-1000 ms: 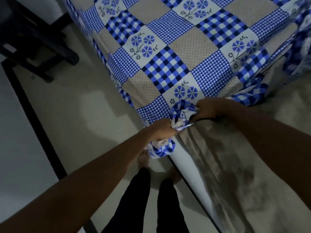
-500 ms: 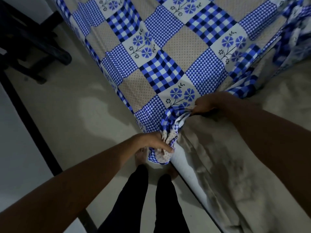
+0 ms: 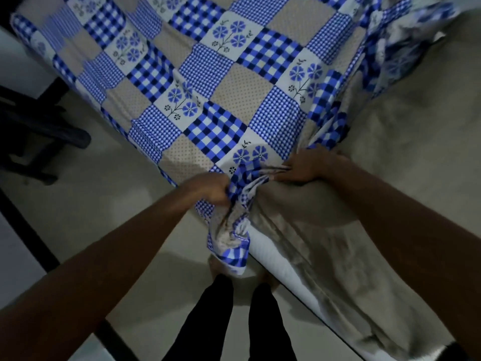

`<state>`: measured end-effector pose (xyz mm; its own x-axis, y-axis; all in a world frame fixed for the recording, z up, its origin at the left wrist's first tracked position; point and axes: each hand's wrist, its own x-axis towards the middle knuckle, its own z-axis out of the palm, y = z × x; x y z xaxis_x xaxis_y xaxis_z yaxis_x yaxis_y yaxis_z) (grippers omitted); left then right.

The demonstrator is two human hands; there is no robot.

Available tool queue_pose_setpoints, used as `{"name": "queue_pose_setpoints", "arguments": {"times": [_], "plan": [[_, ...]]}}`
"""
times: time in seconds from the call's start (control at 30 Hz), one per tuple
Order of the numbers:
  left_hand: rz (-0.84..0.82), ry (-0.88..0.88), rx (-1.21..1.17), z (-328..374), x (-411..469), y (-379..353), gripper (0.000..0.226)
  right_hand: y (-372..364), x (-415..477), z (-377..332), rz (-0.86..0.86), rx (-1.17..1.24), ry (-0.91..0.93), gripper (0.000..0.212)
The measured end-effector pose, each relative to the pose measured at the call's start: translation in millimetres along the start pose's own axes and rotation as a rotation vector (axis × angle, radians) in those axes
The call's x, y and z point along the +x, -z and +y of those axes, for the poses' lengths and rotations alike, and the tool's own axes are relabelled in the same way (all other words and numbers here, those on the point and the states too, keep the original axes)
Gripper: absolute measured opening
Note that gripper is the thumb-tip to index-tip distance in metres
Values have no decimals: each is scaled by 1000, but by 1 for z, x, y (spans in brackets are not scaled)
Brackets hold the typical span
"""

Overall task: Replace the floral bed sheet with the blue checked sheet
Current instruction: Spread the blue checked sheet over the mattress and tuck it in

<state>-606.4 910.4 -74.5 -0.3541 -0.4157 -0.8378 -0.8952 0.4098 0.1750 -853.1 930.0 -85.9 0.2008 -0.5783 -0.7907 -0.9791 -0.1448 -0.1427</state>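
Pale floor point(image 3: 104, 204); bunched checked sheet point(image 3: 216, 131), perhaps cotton

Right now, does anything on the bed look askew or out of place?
Yes. The blue checked patchwork sheet is twisted into a bunch between the left hand and right hand, and it covers only part, leaving beige cloth bare.

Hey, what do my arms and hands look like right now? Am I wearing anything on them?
The left forearm and right forearm are bare, with no sleeve in view. The left hand and right hand wear no gloves. No watch, bracelet or ring shows, though the picture is dim. Black trousers cover the legs.
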Motion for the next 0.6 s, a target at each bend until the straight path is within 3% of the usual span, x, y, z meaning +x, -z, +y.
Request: {"name": "queue_pose_setpoints", "arguments": {"times": [0.07,0.2,0.33,0.4,0.5,0.6], "plan": [[147,-3,-56,6,9,16,12,7,-11,3,142,197,28,80],[552,-166,-220,42,21,37,13,17,-61,32,725,445,-22,44],[372,-301,-572,110,33,47,32,-18,-133,87,1276,513,-250,44],[322,-311,-648,136,35,46,44,-49,-160,108,1362,545,-506,44],[288,-365,-559,179,39,44,58,-115,-197,130,1267,761,-955,60],[166,-328,-635,212,39,41,89,-182,-214,133,1170,1092,-1124,87]]}}
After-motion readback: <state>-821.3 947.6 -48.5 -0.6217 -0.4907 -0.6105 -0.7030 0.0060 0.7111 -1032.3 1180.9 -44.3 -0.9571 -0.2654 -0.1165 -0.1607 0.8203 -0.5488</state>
